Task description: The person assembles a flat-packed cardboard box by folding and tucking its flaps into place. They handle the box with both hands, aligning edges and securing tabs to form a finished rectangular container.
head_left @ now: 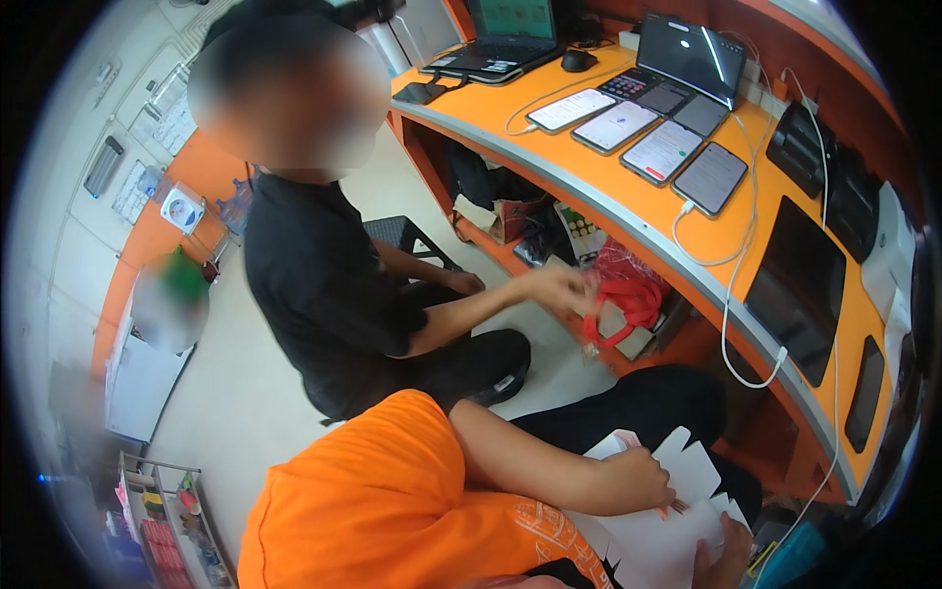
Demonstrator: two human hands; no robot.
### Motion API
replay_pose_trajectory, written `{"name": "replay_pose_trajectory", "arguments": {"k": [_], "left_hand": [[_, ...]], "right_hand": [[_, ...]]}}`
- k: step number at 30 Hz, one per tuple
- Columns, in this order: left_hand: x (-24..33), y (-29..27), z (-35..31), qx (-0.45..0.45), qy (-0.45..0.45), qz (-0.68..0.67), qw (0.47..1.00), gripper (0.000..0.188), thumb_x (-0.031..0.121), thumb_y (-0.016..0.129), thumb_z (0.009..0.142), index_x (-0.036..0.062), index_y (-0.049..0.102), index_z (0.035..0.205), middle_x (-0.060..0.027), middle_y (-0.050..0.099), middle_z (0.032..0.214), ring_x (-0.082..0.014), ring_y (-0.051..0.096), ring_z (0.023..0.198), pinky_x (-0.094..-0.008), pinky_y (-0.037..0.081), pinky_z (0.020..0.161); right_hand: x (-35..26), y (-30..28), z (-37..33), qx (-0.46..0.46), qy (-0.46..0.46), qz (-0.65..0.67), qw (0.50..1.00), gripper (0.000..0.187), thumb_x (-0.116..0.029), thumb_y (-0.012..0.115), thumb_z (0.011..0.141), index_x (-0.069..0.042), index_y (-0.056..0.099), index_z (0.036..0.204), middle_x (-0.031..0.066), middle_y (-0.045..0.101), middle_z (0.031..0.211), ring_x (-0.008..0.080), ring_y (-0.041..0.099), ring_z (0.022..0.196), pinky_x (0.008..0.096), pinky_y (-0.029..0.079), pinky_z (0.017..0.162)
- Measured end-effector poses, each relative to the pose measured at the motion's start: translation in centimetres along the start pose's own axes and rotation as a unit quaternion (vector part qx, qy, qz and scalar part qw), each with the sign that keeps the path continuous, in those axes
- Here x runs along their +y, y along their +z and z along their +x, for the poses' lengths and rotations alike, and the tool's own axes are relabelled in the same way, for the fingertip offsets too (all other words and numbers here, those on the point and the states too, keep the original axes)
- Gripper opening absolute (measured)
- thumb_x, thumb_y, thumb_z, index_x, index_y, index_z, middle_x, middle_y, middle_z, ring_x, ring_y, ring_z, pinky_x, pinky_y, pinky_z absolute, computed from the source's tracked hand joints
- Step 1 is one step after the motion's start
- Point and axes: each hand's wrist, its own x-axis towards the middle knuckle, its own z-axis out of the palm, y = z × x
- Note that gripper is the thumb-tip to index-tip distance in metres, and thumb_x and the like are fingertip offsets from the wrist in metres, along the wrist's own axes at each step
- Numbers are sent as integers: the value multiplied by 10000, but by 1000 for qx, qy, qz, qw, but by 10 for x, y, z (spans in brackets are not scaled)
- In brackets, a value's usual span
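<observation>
Box: a white card box (643, 545) lies over the lap (638, 401), below the desk's front edge.
Box direction: the flaps (691, 469) splay away from the orange shirt (363, 491), toward the knees; the long axis seems to run from shirt to flaps, though hands and picture edge hide part.
Left hand: the left hand (633, 483) rests on the box, its fingers curled close; whether they pinch card, I cannot tell.
Right hand: the right hand (724, 552) holds the box's edge in a narrow grip, fingers over the card.
Desk: orange desk (721, 285), with four phones (663, 152) in a row along its front edge.
Tablet: a dark tablet (800, 287) lies nearer the desk's near corner.
Co-worker: a person in black (329, 265) reaches a blurred hand to a red strap (628, 309) under the desk.
</observation>
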Motion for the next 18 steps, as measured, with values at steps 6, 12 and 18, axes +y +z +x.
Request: {"name": "replay_pose_trajectory", "arguments": {"k": [6,12,18], "left_hand": [[5,-22,-6,46,46,14,998,174,219,653,890,108,701,1015,-83,652,821,-262,723,785,-408,557,621],[-26,-43,3,94,-16,32,995,171,252,598,954,153,705,1042,-108,704,799,-280,737,737,-402,585,616],[-47,-46,9,26,-85,82,993,103,77,611,857,81,617,960,-97,691,845,-287,729,826,-401,577,675]], "right_hand": [[4,-15,6,-48,12,10,999,377,-59,731,860,-19,618,1218,189,650,1160,373,628,1038,476,507,889],[5,-11,23,70,55,59,994,305,-51,815,758,-10,670,1023,195,704,1070,427,661,1019,484,528,899],[-6,24,66,60,43,-28,997,194,-101,744,793,-62,635,949,116,677,974,326,655,978,433,496,816]]}}
